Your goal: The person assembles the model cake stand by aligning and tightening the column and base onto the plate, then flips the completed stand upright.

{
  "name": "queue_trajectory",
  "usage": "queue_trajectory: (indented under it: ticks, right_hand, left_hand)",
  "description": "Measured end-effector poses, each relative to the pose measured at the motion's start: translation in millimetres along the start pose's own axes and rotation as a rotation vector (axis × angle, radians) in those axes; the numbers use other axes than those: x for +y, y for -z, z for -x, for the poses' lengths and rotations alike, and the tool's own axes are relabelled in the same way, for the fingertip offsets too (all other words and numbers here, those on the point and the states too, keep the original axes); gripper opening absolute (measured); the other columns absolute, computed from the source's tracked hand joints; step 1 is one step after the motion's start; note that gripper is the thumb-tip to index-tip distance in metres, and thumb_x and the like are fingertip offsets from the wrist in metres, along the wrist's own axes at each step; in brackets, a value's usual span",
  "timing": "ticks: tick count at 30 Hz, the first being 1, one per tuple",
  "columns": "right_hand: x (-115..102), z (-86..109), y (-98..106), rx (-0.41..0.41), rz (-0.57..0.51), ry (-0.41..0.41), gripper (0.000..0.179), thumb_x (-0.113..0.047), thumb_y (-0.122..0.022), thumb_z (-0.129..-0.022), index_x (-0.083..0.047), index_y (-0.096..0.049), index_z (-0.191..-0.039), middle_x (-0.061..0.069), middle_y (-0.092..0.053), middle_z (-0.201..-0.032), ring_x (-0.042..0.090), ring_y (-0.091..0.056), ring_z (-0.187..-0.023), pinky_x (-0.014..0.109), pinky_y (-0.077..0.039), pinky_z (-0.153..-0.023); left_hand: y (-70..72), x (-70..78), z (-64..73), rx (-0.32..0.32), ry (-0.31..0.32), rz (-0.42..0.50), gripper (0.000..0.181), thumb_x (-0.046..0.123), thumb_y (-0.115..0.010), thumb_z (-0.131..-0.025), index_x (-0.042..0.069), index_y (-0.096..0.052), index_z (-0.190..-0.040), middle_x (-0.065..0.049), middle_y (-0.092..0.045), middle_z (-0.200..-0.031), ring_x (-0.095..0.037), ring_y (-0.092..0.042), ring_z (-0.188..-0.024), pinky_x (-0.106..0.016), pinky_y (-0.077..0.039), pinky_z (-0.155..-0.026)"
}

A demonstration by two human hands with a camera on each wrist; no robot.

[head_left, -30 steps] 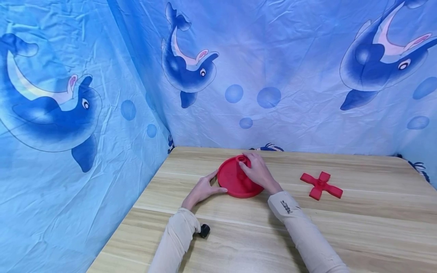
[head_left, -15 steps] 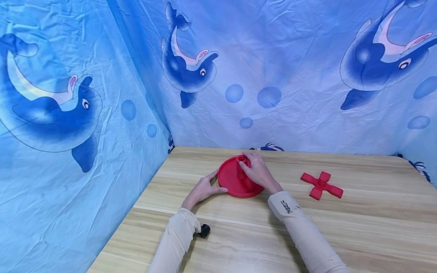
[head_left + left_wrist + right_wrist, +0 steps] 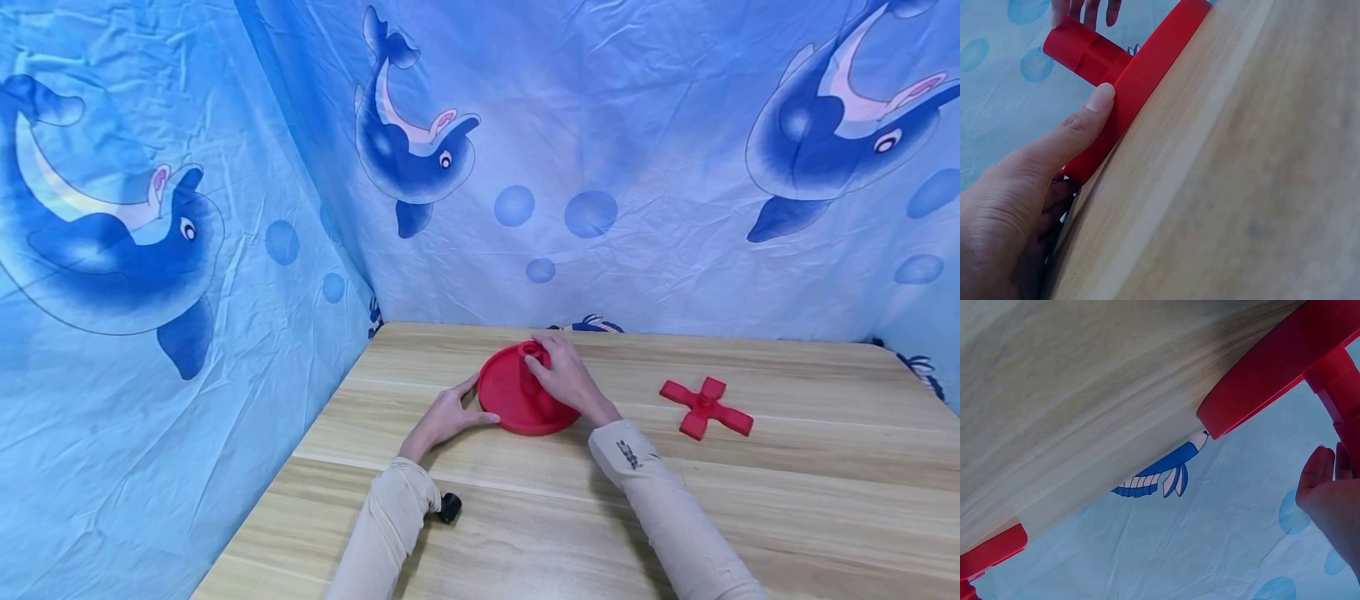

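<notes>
A round red base [image 3: 510, 410] with a raised rim lies flat on the wooden table. My left hand [image 3: 441, 418] grips its left edge, thumb on the near side and fingers round the far side. In the left wrist view, the thumb [image 3: 1079, 122] presses against the rim. A hollow red post [image 3: 1088, 53] stands upright on the base, towards its far side. Around the top of that post, my right hand [image 3: 568, 377] curls its thumb and fingers; in the right wrist view the fingertips [image 3: 1315, 469] meet its side.
A red four-armed cross piece [image 3: 703, 407] with a raised hub lies on the table [image 3: 825, 475] right of the right hand. A small black device [image 3: 449, 507] sits at the left cuff. Blue dolphin-printed curtains [image 3: 645, 275] rise behind and left of the table.
</notes>
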State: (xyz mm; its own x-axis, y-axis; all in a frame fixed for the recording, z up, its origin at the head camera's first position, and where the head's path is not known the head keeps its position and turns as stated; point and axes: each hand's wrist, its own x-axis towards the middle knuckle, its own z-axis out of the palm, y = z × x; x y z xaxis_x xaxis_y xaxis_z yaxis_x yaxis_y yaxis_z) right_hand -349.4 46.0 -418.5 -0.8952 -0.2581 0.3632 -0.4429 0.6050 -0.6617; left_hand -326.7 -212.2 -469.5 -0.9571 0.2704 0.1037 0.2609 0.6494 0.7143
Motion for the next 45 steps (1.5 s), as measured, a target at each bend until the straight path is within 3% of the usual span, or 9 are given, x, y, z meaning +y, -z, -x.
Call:
queue_trajectory:
  ticks: [8,16,21,45]
  right_hand:
    - [0.3,0.1,-1.3,0.016,0.003,-0.006,0.058,-0.027,-0.071,-0.100,0.001,-0.053,-0.148,0.020,-0.053,-0.142,0.036,-0.046,-0.133,0.054,-0.053,-0.100]
    - [-0.6,-0.1,-1.0,0.014,-0.003,0.010,0.055,-0.020,-0.069,-0.101,0.001,-0.052,-0.149,0.021,-0.053,-0.142,0.037,-0.047,-0.133,0.055,-0.054,-0.098]
    - [-0.6,-0.2,-1.2,0.030,-0.015,0.010,0.054,-0.023,-0.071,-0.100,0.002,-0.055,-0.146,0.020,-0.054,-0.141,0.036,-0.046,-0.135,0.054,-0.051,-0.102]
    - [2.4,0.8,-2.0,0.031,-0.032,0.012,0.054,-0.019,-0.068,-0.101,0.001,-0.053,-0.149,0.021,-0.052,-0.143,0.037,-0.045,-0.134,0.055,-0.053,-0.100]
  left_hand:
    - [-0.2,-0.2,0.8,0.000,0.003,-0.002,0.100,0.054,-0.086,-0.081,0.015,-0.039,-0.161,-0.017,-0.042,-0.159,-0.030,-0.040,-0.145,-0.051,-0.037,-0.116]
    - [0.2,0.6,0.3,0.007,-0.009,-0.001,0.100,0.053,-0.087,-0.081,0.014,-0.040,-0.160,-0.016,-0.044,-0.158,-0.031,-0.042,-0.144,-0.051,-0.038,-0.115]
    - [0.1,0.4,0.4,0.008,-0.008,-0.006,0.100,0.053,-0.087,-0.081,0.014,-0.040,-0.161,-0.017,-0.044,-0.158,-0.031,-0.042,-0.144,-0.051,-0.038,-0.115]
    - [0.6,-0.1,-0.1,0.004,-0.012,-0.011,0.101,0.054,-0.086,-0.081,0.013,-0.040,-0.160,-0.017,-0.044,-0.158,-0.032,-0.042,-0.145,-0.051,-0.039,-0.115]
